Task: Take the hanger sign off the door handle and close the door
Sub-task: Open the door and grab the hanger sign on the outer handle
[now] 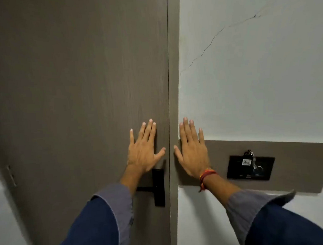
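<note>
The grey-brown door (pixel 79 89) fills the left of the head view and sits flush in its frame (pixel 174 102), with only a thin dark seam between them. My left hand (pixel 144 151) lies flat on the door with fingers spread, just above the black lock plate and handle (pixel 158 188). My right hand (pixel 192 152) is flat and spread on the frame and wall beside the seam, a red thread band on its wrist. No hanger sign is in view; nothing hangs on the handle.
To the right of the frame, a grey-brown wall panel (pixel 295 163) carries a black card-holder switch plate (pixel 250 168) with a key ring hanging in it. The white wall (pixel 257 69) above has a long crack. A hinge (pixel 11 175) shows at the far left.
</note>
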Tool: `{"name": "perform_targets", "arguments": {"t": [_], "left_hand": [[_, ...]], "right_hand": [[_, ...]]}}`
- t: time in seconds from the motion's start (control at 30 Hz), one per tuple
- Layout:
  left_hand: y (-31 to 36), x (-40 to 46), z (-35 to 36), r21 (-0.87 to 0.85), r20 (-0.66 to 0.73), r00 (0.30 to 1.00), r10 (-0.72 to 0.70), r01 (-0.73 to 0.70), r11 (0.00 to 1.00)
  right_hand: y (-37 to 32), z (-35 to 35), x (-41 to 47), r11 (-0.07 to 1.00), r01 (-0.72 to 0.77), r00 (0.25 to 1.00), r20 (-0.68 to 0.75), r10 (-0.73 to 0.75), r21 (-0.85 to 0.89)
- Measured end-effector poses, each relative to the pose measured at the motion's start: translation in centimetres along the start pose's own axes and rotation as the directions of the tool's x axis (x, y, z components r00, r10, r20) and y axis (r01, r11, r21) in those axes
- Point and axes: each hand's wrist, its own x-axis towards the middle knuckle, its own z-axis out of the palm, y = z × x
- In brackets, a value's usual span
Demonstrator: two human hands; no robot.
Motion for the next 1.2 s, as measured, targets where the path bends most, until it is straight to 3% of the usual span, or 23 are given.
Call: {"name": "perform_targets", "arguments": {"t": [0.23,0.43,0.67,0.77,0.9,1.03,1.2], "left_hand": [[-0.4,-8.1,8.4,0.008,0.183,0.977,-0.107,0.107,0.994],[1.3,-11.8,11.9,0.064,0.341,0.912,-0.226,0.217,0.974],[1.9,-12.2,14.6,0.11,0.373,0.88,-0.294,0.273,0.956],[2.3,-11.8,15.4,0.076,0.352,0.863,-0.363,0.36,0.93],[2.7,-11.8,16.6,-0.179,0.354,0.79,-0.501,0.583,0.792],[3.0,-11.8,17.4,-0.344,0.365,0.742,-0.562,0.669,0.659],[3.6,-12.2,18.4,-0.544,0.45,0.645,-0.618,0.747,0.384]], "right_hand": [[-0.9,6.9,-4.9,0.996,0.009,1.0,-0.013,-0.011,-0.091],[-0.9,10.2,-5.6,0.985,-0.005,0.997,-0.083,-0.009,-0.171],[0.3,12.8,-5.1,0.981,0.008,0.976,-0.214,-0.05,-0.196],[0.3,13.7,-4.9,0.98,0.002,0.966,-0.251,-0.053,-0.199],[0.5,14.3,-4.8,0.979,0.004,0.96,-0.274,-0.061,-0.203],[0.2,14.4,-4.8,0.978,-0.009,0.959,-0.28,-0.052,-0.21],[-0.1,14.7,-4.8,0.981,-0.014,0.957,-0.287,-0.042,-0.191]]}}
